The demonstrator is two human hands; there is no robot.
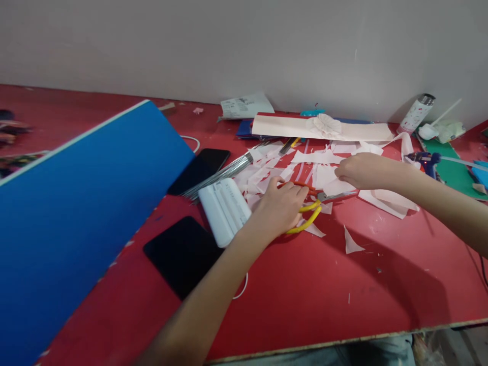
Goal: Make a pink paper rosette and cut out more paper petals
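My left hand (282, 206) is closed, its fingers curled at the handles of scissors (313, 216). One handle is yellow, the other orange-red, and the metal blades point right. My right hand (360, 170) is closed just above the blade tips, over cut pale pink paper (328, 175). What its fingers hold, if anything, is hidden. More pale paper scraps lie around both hands. A white ridged device (224, 211) lies beside my left wrist.
A big blue board (95, 203) covers the left. Near it lie a black phone (202, 165), a dark tablet (183, 254) and thin metal rods (224, 173). Behind are a pale strip with a paper flower (324, 124), a glue gun (425, 158) and a bottle (417, 113).
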